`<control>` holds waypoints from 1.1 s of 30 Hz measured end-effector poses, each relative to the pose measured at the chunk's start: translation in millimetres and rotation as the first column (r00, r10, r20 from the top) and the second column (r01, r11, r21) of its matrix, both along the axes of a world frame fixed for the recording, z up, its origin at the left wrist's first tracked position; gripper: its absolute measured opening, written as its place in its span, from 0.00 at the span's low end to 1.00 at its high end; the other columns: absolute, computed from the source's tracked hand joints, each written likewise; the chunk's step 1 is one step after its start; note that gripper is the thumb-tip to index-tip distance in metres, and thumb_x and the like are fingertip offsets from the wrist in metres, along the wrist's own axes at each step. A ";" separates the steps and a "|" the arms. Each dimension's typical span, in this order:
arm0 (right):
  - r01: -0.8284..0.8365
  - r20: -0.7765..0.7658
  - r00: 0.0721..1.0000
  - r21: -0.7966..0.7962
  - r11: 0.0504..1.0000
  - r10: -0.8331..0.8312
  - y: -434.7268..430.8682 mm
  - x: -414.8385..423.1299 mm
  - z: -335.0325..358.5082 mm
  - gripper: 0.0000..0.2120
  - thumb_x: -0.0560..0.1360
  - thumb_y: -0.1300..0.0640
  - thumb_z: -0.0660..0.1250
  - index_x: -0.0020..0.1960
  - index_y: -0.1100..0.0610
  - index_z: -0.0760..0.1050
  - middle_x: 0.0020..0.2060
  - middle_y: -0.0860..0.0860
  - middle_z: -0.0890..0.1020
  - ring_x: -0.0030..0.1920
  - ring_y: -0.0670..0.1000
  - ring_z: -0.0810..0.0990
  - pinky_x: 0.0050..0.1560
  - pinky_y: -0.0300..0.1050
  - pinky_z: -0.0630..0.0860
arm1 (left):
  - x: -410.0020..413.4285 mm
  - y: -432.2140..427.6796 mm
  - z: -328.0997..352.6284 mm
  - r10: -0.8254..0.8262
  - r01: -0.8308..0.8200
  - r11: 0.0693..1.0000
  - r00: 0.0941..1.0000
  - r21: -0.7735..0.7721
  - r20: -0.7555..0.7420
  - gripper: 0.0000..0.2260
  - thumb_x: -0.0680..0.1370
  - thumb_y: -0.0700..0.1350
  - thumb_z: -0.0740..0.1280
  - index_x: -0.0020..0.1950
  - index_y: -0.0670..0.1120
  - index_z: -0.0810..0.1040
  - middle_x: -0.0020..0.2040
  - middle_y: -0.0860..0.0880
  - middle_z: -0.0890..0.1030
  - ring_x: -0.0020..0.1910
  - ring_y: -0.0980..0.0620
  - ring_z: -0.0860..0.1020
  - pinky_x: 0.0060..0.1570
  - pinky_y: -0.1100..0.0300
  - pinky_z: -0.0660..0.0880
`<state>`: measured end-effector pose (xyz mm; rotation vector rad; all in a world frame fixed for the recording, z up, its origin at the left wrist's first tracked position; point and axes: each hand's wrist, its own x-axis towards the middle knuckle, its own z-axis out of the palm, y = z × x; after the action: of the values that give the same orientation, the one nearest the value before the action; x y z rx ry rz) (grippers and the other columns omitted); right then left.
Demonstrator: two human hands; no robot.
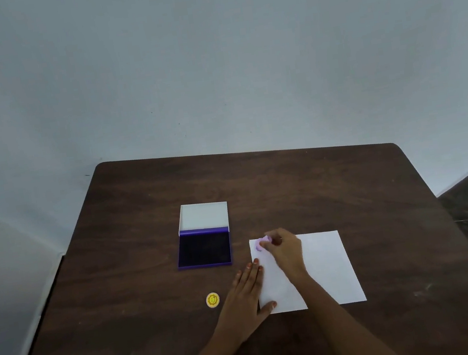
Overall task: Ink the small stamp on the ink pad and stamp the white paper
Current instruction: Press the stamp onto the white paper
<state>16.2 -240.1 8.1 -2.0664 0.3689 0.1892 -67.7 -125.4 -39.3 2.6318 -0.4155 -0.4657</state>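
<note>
My right hand pinches a small pale purple stamp over the far left corner of the white paper; whether the stamp touches the sheet I cannot tell. My left hand lies flat with fingers spread, pressing on the paper's left edge. To the left of the paper sits the purple ink pad with its dark inked surface exposed and its white lid folded back. The paper's visible surface looks blank.
A small round yellow disc with a smiley face lies on the dark wooden table, just left of my left hand. A pale wall stands behind the table's far edge.
</note>
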 end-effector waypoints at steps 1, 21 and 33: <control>0.103 -0.020 0.995 0.098 0.990 -0.101 -5.0 -0.9 2.2 0.08 0.70 0.58 0.71 0.46 0.60 0.77 0.46 0.55 0.82 0.48 0.54 0.79 0.44 0.38 0.71 | -0.3 -0.1 0.0 0.000 0.000 1.000 1.000 0.002 0.005 0.35 0.77 0.60 0.55 0.73 0.49 0.37 0.77 0.49 0.40 0.70 0.57 0.35 0.68 0.60 0.35; 0.523 -0.353 0.852 0.572 0.632 -0.386 -39.2 -16.3 1.3 0.03 0.70 0.58 0.71 0.37 0.56 0.80 0.41 0.52 0.83 0.47 0.52 0.81 0.55 0.46 0.75 | -1.1 -0.1 -1.2 0.025 -0.025 1.000 0.999 0.007 0.022 0.34 0.77 0.60 0.54 0.73 0.49 0.37 0.77 0.50 0.40 0.70 0.58 0.35 0.68 0.61 0.36; 0.421 -0.202 0.907 0.398 0.815 -0.370 -21.1 -24.6 -3.4 0.10 0.71 0.54 0.69 0.48 0.59 0.78 0.47 0.54 0.82 0.47 0.52 0.80 0.53 0.46 0.77 | -12.5 13.6 22.8 0.149 -0.133 0.983 0.982 -0.130 0.119 0.26 0.78 0.54 0.58 0.73 0.49 0.54 0.76 0.50 0.55 0.75 0.55 0.49 0.68 0.64 0.41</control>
<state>-8.4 -261.2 4.7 -1.5005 0.7516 0.1226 -80.1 -111.8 -16.4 2.5591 -0.2842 -0.2192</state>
